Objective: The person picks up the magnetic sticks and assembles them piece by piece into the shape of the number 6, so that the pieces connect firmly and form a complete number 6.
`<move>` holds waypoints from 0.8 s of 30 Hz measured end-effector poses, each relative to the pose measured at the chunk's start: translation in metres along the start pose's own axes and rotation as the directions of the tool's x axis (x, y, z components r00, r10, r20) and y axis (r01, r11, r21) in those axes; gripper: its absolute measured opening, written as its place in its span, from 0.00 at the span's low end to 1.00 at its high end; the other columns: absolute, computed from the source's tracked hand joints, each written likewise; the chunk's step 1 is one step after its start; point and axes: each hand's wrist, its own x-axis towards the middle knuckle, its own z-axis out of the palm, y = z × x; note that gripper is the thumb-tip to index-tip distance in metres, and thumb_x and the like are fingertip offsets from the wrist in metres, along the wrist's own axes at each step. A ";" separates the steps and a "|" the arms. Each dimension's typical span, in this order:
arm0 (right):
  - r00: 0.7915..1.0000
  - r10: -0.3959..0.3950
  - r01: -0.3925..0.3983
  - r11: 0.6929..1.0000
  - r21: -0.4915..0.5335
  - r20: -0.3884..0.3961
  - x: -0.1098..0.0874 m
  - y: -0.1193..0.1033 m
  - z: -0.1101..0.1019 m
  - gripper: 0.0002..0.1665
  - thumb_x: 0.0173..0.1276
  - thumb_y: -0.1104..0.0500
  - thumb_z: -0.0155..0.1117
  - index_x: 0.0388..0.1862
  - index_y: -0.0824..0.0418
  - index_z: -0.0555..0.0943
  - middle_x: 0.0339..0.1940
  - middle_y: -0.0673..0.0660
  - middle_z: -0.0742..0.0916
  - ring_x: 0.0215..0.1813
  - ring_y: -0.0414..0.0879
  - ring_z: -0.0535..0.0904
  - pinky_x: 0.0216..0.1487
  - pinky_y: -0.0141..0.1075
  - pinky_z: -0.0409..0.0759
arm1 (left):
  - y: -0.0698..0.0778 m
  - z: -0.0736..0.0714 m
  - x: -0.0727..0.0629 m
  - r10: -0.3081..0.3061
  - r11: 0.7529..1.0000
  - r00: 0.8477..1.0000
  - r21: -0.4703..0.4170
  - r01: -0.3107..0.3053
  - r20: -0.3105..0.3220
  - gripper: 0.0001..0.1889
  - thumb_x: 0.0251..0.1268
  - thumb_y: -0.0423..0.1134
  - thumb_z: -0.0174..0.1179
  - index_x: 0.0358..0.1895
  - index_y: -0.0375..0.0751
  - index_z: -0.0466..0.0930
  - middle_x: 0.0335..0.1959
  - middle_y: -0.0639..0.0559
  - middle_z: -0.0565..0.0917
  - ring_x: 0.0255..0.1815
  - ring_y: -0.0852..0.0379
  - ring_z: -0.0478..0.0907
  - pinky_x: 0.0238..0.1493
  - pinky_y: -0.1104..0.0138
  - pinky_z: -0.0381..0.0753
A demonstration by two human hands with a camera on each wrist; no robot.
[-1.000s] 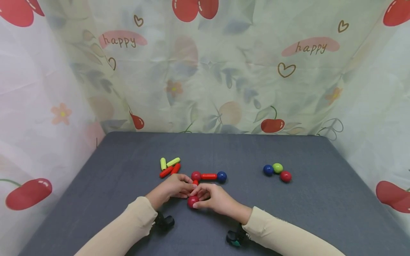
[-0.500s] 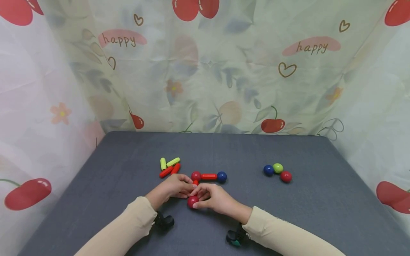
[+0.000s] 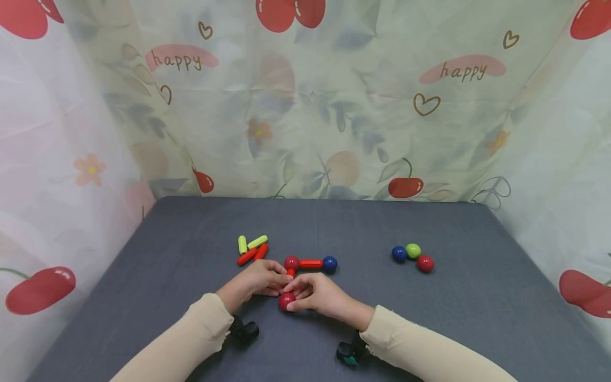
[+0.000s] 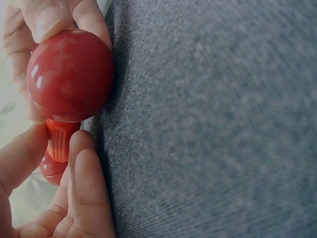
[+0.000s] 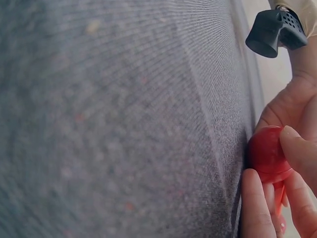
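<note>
My right hand (image 3: 322,296) grips a red ball (image 3: 286,301) between thumb and fingers, low on the table. The ball sits at the near end of a red rod (image 4: 60,141), which my left hand (image 3: 258,278) pinches between thumb and fingers. At the rod's far end is a second red ball (image 3: 291,263). From that ball another red rod (image 3: 311,263) runs rightward to a blue ball (image 3: 329,264), so the joined pieces form a corner. Fingers hide part of the near rod in the head view.
Two yellow-green rods (image 3: 258,242) and two loose red rods (image 3: 247,257) lie beyond my left hand. On the right are a loose blue ball (image 3: 399,254), a green ball (image 3: 413,251) and a red ball (image 3: 426,263). A printed curtain (image 3: 310,106) stands behind the dark table (image 3: 363,223).
</note>
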 end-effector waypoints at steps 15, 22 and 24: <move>1.000 -0.010 0.010 0.998 0.059 0.011 -0.002 -0.004 0.000 0.18 0.57 0.65 0.74 0.47 0.66 0.84 0.41 0.58 0.88 0.37 0.41 0.82 0.40 0.29 0.82 | -0.001 -0.010 -0.007 0.063 0.998 0.993 -0.032 -0.060 0.099 0.13 0.67 0.37 0.60 0.48 0.32 0.77 0.33 0.49 0.85 0.31 0.60 0.82 0.39 0.65 0.85; 1.000 -0.012 0.012 0.998 0.065 0.000 -0.002 -0.004 0.000 0.18 0.56 0.66 0.74 0.47 0.66 0.84 0.40 0.59 0.88 0.35 0.40 0.81 0.38 0.28 0.81 | 0.024 -0.039 -0.020 0.124 0.992 0.992 -0.028 -0.123 0.025 0.18 0.70 0.38 0.56 0.57 0.29 0.72 0.41 0.39 0.84 0.34 0.57 0.84 0.41 0.65 0.84; 1.000 -0.006 0.006 0.998 0.064 0.001 -0.002 -0.003 0.000 0.18 0.56 0.65 0.74 0.47 0.66 0.84 0.39 0.58 0.88 0.35 0.40 0.81 0.38 0.28 0.81 | 0.032 -0.051 -0.022 0.126 0.992 0.991 -0.015 -0.127 -0.046 0.20 0.71 0.39 0.55 0.59 0.29 0.71 0.44 0.38 0.83 0.35 0.57 0.83 0.43 0.65 0.84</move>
